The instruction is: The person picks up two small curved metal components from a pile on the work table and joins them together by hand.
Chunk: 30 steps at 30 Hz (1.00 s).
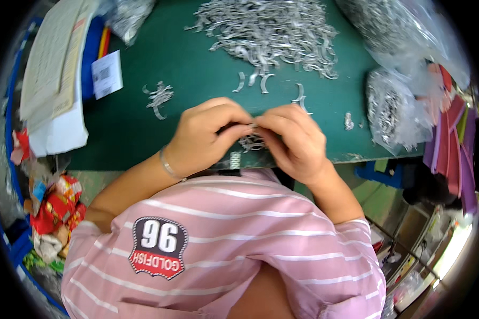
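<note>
A stack of papers (53, 69) is seen at the upper left of the frame, tall and pale, with a small white rectangular label (107, 74) lying just beside it on the green table (143, 122). Clear bags (394, 106) filled with silvery metal parts are placed at the upper right and right edge, and another such bag (126, 16) is seen at the top left. Red and yellow wrappers (56, 204) are heaped at the lower left, off the table. Purple and pink sheets (457, 143) are stacked at the far right.

A large pile of curved clips (271, 32) is spread across the top centre, with a few loose ones below it and a small cluster (158, 97) to the left.

At the frame's centre, a small clip (252, 126) is pinched between the fingertips of the left hand (207, 135) and the right hand (295, 141), both curled and pressed close together above the table's near edge. Its long axis cannot be told, since it is mostly hidden by the fingers. A further small bunch of clips (251, 142) is seen just beneath the hands. A thin bracelet (167, 166) is worn on the left wrist.
</note>
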Motion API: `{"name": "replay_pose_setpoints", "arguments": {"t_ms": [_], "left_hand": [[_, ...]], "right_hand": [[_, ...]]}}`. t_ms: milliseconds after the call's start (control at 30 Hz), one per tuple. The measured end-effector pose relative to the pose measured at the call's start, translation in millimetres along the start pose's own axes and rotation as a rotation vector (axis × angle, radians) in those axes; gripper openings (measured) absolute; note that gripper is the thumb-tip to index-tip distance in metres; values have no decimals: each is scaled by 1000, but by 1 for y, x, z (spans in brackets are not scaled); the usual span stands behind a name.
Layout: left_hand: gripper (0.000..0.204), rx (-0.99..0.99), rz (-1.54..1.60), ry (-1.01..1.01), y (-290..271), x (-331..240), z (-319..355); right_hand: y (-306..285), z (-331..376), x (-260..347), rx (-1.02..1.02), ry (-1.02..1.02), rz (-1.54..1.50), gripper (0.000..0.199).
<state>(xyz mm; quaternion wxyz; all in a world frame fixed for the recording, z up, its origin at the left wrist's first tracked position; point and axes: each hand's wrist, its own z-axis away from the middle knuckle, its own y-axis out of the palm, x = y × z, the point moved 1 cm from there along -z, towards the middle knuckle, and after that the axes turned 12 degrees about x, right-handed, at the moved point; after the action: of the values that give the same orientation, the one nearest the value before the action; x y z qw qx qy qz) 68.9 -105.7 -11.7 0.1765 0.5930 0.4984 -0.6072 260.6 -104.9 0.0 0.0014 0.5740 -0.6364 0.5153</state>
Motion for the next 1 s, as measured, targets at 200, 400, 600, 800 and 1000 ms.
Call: {"name": "replay_pose_setpoints", "arguments": {"t_ms": [200, 400, 600, 800, 1000], "left_hand": [[29, -76, 114, -58, 2, 4, 8], [25, -51, 71, -26, -1, 4, 6], [22, -81, 35, -35, 0, 5, 6], [20, -153, 27, -12, 0, 10, 5], [31, -31, 17, 14, 0, -7, 2]], "right_hand": [[-58, 29, -12, -156, -6, 428, 22], [-161, 109, -71, -406, 611, 990, 9], [-97, 56, -41, -213, 438, 539, 12], [-45, 35, -38, 150, 390, 360, 11], [-31, 25, -13, 171, 538, -384, 5]]}}
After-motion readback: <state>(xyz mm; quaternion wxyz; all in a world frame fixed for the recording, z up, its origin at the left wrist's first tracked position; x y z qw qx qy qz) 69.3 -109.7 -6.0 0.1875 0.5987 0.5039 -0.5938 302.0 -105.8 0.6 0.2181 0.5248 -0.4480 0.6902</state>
